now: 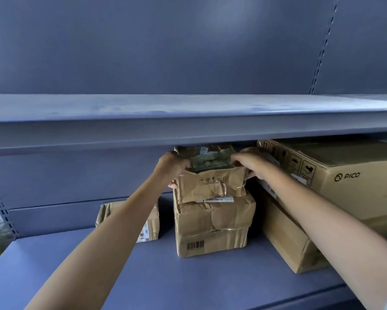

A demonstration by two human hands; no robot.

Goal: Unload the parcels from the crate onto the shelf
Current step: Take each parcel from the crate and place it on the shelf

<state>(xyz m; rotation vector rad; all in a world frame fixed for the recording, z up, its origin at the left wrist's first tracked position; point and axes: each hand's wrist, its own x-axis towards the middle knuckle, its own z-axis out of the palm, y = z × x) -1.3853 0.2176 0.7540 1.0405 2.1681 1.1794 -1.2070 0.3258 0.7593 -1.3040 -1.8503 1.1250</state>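
Left hand [173,167] and right hand [247,163] gripping opposite top corners of crumpled cardboard parcel [211,181], fingers curled over its edges, likely to steady and square it on top of two stacked boxes [212,229] on lower shelf [143,271]. Tight clearance: parcel top nearly touching underside of upper shelf [188,130], large PICO carton [344,175] just beside on right, small taped parcel [130,222] near on left. Free room mainly toward front shelf edge and far left; crate not in view.
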